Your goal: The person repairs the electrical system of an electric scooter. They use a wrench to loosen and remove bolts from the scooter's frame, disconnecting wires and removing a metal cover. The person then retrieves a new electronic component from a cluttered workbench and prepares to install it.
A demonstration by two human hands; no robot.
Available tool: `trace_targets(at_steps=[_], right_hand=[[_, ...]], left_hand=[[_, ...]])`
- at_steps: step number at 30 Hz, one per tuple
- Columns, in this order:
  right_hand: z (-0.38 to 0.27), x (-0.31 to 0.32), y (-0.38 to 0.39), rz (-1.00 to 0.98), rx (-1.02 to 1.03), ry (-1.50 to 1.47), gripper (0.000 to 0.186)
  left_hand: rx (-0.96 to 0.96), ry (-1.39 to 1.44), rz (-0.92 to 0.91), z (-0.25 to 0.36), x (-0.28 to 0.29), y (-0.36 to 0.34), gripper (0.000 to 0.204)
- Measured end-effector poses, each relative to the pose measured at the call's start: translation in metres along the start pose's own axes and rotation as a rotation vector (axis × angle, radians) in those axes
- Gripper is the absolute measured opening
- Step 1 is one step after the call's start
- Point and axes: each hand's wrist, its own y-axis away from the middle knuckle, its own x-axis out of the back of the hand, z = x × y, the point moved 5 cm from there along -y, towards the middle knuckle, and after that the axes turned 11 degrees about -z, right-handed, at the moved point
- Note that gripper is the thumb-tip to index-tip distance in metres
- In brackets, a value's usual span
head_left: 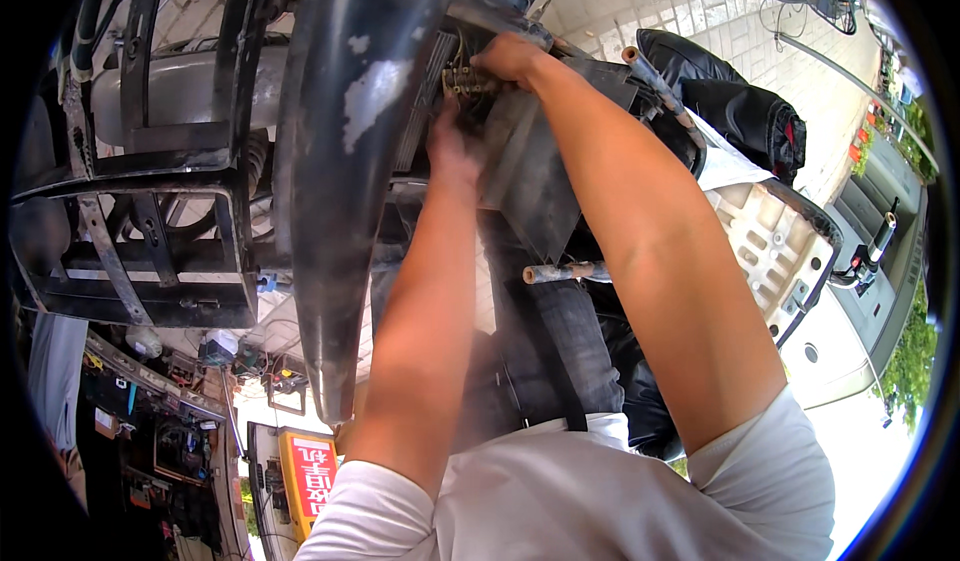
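Both my hands reach into an opened compartment between a long dark fender-like body panel (335,191) and a dark flat plate (545,176). A small pale strip with a row of metal terminals (463,81) sits there, with thin wires above it, beside a ribbed dark case (425,91). My left hand (455,149) is at the strip's lower edge, thumb up against it; it is blurred and its other fingers are hidden. My right hand (510,59) is closed at the strip's upper right, fingers curled inward. What those fingers pinch is too small to make out.
A black metal rack frame (150,161) stands at left. Rusty-ended tubes (565,272) stick out near my right arm. At right are a black padded seat (740,111) and a cream plastic seat base (775,241). Cluttered shelves (180,441) and a red-yellow sign (308,476) lie lower left.
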Motion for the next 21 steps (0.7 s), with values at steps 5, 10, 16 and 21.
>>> trace_targets(at_steps=[5, 10, 16, 21], right_hand=[[0.009, -0.001, -0.017, 0.084, 0.061, -0.153, 0.022], [-0.005, -0.003, -0.001, 0.042, 0.034, -0.029, 0.022], [-0.023, -0.006, 0.006, 0.118, 0.151, 0.601, 0.022], [-0.024, -0.019, -0.033, 0.237, 0.415, 0.729, 0.022]], left_hand=[[-0.009, -0.141, 0.054, 0.006, 0.011, -0.019, 0.039], [-0.046, -0.304, 0.34, 0.015, 0.011, -0.005, 0.033], [-0.073, -0.354, 0.369, 0.02, -0.013, 0.006, 0.023], [-0.193, -0.427, 0.396, 0.029, -0.015, 0.01, 0.022]])
